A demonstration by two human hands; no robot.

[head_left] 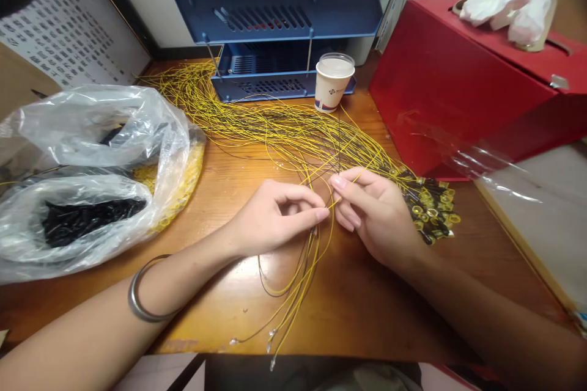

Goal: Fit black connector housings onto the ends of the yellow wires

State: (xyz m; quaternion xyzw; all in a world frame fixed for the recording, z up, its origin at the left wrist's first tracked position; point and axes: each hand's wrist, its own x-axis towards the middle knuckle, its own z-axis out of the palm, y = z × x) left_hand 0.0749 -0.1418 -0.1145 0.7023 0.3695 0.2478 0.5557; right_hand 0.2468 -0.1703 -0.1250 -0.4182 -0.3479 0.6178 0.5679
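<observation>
On wooden counter (220, 180) | pinching thin yellow wire (335, 202) with left hand (275, 215) and right hand (376, 214) | beside strands (314, 250) running near to far, closer to left

A head-worn camera looks forward and down from close above the table (367, 311), left hand (270, 217) and right hand (378, 214) mid-frame, rack (275, 35) beyond.

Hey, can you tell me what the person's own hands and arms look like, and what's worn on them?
The left hand and right hand are ungloved, with no rings showing. A plain, rounded, dark grey metallic-looking bangle circles the left forearm. The right forearm shows no bracelet. No sleeves are in view.
</observation>
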